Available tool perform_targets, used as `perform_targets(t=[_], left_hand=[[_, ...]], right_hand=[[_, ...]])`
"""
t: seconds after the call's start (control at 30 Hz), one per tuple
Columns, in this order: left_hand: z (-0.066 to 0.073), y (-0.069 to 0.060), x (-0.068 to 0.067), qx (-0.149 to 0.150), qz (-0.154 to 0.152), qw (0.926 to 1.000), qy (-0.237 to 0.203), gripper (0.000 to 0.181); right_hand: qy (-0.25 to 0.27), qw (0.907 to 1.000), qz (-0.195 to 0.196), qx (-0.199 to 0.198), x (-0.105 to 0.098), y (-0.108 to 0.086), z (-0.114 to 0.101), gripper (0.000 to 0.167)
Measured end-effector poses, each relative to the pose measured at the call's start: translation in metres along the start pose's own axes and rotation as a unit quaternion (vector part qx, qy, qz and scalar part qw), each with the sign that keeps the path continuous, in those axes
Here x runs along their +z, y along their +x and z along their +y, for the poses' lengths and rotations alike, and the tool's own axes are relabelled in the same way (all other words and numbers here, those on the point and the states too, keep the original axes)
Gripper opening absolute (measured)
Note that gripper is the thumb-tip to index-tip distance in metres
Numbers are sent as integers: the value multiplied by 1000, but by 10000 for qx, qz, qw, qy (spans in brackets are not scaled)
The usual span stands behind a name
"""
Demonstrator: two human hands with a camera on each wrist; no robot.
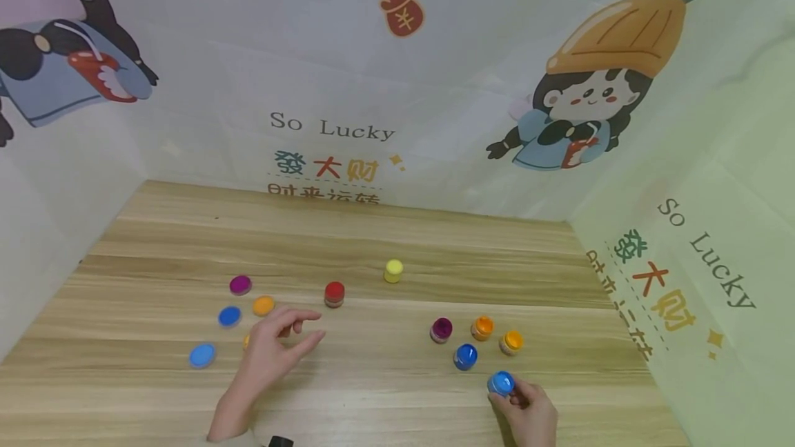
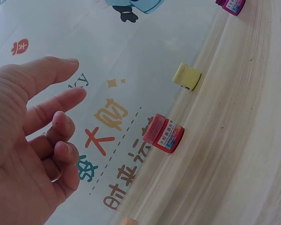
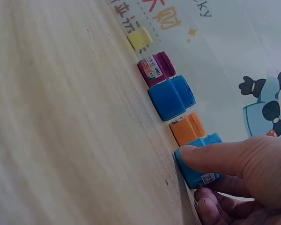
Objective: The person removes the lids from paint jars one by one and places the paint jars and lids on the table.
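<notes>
My right hand (image 1: 531, 412) pinches a light blue paint jar (image 1: 500, 383) between thumb and fingers at the table's right front; its top is uncovered. In the right wrist view the same light blue jar (image 3: 196, 161) sits at the table surface under my thumb. My left hand (image 1: 276, 343) hovers over the left part of the table, fingers loosely bent, holding nothing. Ahead of it stand a red jar (image 1: 334, 294) and a yellow jar (image 1: 394, 271), both with lids on. The left wrist view shows the red jar (image 2: 164, 133) beyond my left hand (image 2: 37, 136).
Uncapped jars stand near my right hand: purple (image 1: 441, 330), dark blue (image 1: 465, 356), orange (image 1: 482, 328) and yellow-orange (image 1: 511, 342). Loose lids lie at left, including purple (image 1: 240, 285), blue (image 1: 229, 316), light blue (image 1: 201, 355) and orange (image 1: 263, 305). A printed cloth (image 1: 435, 123) walls the table.
</notes>
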State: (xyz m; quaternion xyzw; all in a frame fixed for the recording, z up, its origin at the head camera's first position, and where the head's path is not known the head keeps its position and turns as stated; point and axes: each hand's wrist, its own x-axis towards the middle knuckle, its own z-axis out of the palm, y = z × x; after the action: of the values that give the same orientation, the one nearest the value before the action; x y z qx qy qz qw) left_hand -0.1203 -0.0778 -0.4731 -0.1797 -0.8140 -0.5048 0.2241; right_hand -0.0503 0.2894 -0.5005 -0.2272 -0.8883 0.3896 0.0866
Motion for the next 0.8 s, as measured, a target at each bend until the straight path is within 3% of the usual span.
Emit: perform_targets(t=[0.17,0.37,0.63,0.8], left_hand=[[-1,-1,0,-2,20,10000,-76,27],[-2,-2,1,-41,-9,10000,-90,26],[-6,-3,2,-59,-96,9999,-79,25],[-5,-2,3,-125,-116,9999,27,25]], right_hand=[[-45,9999,-99,83,-1,0,-1,45],[313,9991,-184,211,-3,-3,-4,59],[215,9951,761,-595,0,-9,-21,50],[476,9910,792,-969,5,-10,-35,46]])
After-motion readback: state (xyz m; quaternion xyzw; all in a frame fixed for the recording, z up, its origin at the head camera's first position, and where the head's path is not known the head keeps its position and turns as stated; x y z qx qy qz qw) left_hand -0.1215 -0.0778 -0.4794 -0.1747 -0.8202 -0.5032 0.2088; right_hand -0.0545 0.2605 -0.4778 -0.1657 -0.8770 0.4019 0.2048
